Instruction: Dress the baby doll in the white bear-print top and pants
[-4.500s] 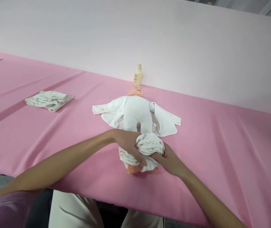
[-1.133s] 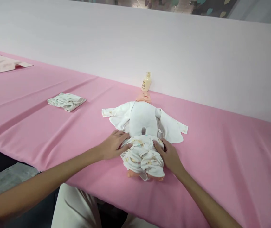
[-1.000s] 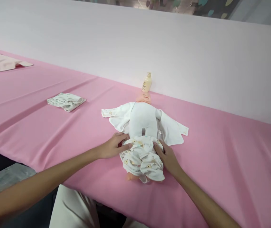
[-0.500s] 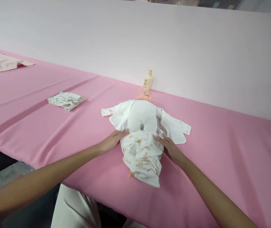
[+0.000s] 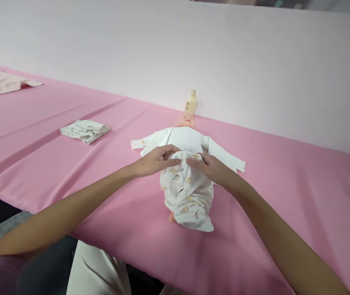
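Observation:
A baby doll [image 5: 188,139] lies on its back on a pink-covered table, its head toward the wall. An open white jacket [image 5: 222,155] is on its arms, the sleeves spread to both sides. White baby pants [image 5: 190,192] printed with small bears cover its legs, and one foot [image 5: 171,217] peeks out at the lower left. My left hand [image 5: 159,159] pinches the waistband near its middle from the left. From the right, my right hand [image 5: 210,167] pinches the waistband close beside it. Both hands hide part of the doll's belly.
A pump bottle [image 5: 190,102] stands behind the doll's head, against the white wall [image 5: 101,49]. To the left lies a folded printed cloth [image 5: 85,131] on the pink sheet [image 5: 116,217]. A pale pink mat [image 5: 12,81] with items on it is at the far left.
Both hands have moved from the sides of the waistband to its middle. The waistband is now pulled higher over the doll's belly, and its fabric is gathered between my hands.

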The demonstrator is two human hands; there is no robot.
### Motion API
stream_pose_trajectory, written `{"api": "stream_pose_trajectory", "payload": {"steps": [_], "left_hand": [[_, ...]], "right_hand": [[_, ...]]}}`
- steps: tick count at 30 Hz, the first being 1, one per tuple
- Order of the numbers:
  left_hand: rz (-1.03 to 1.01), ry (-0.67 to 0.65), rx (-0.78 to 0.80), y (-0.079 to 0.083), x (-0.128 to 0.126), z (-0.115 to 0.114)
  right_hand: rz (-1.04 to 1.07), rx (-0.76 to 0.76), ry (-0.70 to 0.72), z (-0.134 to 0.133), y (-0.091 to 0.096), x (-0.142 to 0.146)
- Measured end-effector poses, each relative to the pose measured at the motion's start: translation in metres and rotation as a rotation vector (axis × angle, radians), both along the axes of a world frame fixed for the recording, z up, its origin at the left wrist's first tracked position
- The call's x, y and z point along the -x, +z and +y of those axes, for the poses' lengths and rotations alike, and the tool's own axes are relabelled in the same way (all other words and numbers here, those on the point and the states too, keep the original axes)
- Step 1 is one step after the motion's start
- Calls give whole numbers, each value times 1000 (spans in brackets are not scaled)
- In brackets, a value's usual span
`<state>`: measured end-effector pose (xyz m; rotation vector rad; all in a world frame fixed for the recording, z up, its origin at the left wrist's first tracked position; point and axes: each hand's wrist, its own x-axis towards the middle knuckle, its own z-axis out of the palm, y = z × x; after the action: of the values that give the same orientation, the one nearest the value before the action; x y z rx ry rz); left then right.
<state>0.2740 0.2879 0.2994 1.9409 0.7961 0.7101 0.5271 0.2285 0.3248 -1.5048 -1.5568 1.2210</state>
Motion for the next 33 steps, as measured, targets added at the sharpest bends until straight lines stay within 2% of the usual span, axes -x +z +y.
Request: {"api": "stream_pose_trajectory", "payload": {"steps": [4, 7, 10, 13, 16, 20, 23, 26, 29, 33], "left_hand": [[33, -53, -9, 12, -12, 8], [72, -95, 53, 18, -16, 13], [103, -172, 157, 23, -15, 23], [124, -259, 221, 23, -12, 34], [175, -272, 161, 20, -11, 37], [238, -241, 114, 18, -15, 30], [264, -239, 88, 17, -13, 26], [290, -260, 39, 13, -3, 26], [301, -252, 24, 5, 9, 25], [218, -158, 19, -5, 15, 25]], "right_hand": [[-124, 17, 25, 15, 11, 9], [-246, 5, 51, 23, 19, 10], [-430, -181, 93, 24, 23, 8], [-496, -331, 142, 19, 22, 4], [-488, -463, 134, 16, 15, 1], [-488, -594, 32, 18, 1, -1], [-518, -526, 22, 24, -9, -4], [-517, -379, 133, 30, -13, -10], [-490, -248, 249, 32, -9, -17], [-387, -123, 332, 32, 1, -25]]}}
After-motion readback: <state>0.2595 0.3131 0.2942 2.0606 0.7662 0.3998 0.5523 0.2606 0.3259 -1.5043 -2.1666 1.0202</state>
